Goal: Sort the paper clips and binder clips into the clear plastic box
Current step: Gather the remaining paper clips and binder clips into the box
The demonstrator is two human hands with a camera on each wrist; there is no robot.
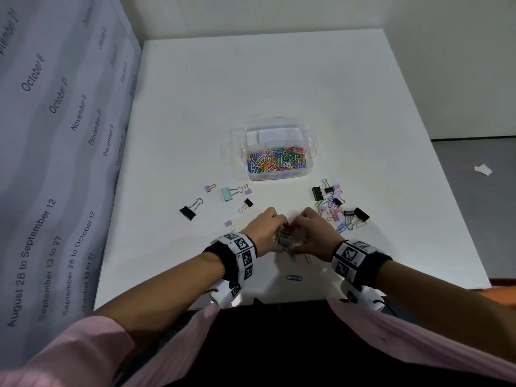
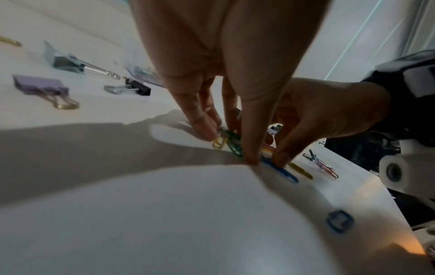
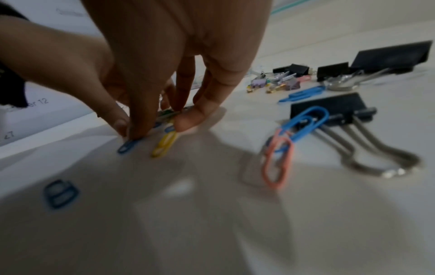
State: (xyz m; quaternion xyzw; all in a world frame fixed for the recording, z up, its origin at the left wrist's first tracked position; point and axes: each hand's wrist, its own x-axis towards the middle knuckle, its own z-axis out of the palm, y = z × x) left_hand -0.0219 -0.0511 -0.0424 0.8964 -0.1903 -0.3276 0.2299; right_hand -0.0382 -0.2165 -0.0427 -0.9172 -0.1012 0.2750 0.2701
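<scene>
Head view shows both hands meeting near the front of the white table point(image 1: 279, 79), fingers curled down over a small heap of coloured wire paper clips point(image 1: 285, 238). Left hand point(image 1: 265, 229) pinches at the heap with thumb and fingertips; in the left wrist view its fingers point(image 2: 202, 121) press on a yellow clip and a green clip point(image 2: 233, 144). Right hand point(image 1: 314, 231) also grasps at the same heap, its fingertips point(image 3: 188, 121) touching a yellow paper clip point(image 3: 164, 144) and a dark blue one point(image 3: 127, 147). One dark blue paper clip point(image 1: 293, 278) lies apart, nearer the table's front edge.

Clear plastic box point(image 1: 279, 174) stands open behind the hands, well apart from them; its near compartment holds many coloured paper clips, its far compartment a white slip. Left of the hands lie scattered binder clips: a large black one point(image 1: 187, 213), a mint-green one point(image 1: 226, 194), a small black one point(image 1: 248, 203) and small lilac ones point(image 1: 208, 188). Right of the hands a mixed cluster of black and lilac binder clips and paper clips point(image 1: 335, 203) lies on the table; the right wrist view shows a light blue clip point(image 3: 306, 122) and a salmon clip point(image 3: 276, 163) hooked together beside a black binder clip point(image 3: 329, 109)
</scene>
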